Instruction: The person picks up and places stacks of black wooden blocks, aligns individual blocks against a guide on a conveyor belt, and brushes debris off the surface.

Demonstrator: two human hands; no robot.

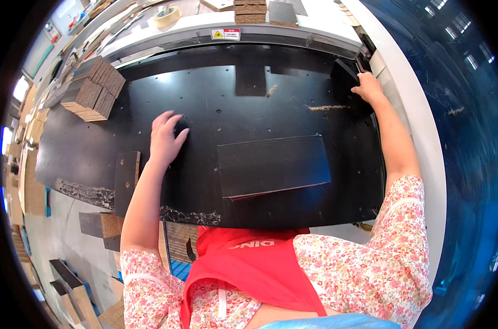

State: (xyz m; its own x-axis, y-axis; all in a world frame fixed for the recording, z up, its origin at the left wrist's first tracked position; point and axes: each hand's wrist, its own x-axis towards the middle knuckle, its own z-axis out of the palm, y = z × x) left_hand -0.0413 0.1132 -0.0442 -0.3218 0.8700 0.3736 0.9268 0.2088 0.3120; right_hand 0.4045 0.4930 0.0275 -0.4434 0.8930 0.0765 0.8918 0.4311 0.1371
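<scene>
My left hand (167, 136) hovers over or rests lightly on the black tabletop (205, 104), fingers spread, holding nothing. At the far right corner my right hand (368, 88) is closed on the end of a small black board (345, 72), by the machine's edge. Part of that board is hidden behind my fingers. Between my arms lies a flat rectangular black panel (273, 167). A narrow black board with holes (127, 181) sits beside my left forearm.
A stack of boards (98, 90) with brown cut edges stands at the far left. Behind the table, a white ledge holds a tape roll (167, 17) and stacked brown blocks (250, 11). A pale rail (419, 109) borders the right side. Sawdust (328, 107) lies on the table.
</scene>
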